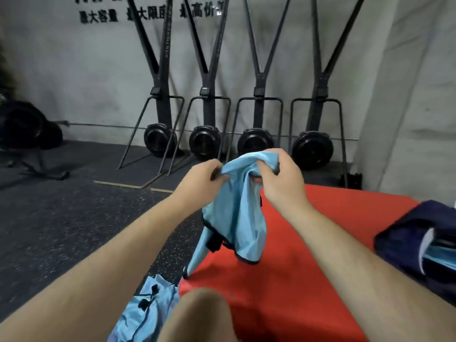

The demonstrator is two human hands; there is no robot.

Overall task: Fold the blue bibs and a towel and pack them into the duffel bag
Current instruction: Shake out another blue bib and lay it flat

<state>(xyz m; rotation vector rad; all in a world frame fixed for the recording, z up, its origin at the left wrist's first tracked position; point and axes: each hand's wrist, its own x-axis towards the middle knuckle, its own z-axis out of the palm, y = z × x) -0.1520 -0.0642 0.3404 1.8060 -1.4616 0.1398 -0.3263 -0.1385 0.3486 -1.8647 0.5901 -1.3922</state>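
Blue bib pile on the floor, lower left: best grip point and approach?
Pinch the blue bib pile along a black-trimmed edge near its top, from above. It lies crumpled flat on the floor beside the red mat, so only its upper folds are exposed.

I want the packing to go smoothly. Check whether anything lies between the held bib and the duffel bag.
Nothing visible does. Both hands, left hand and right hand, hold the blue bib up above the red mat. The dark duffel bag sits on the mat to the right, with only bare mat between.
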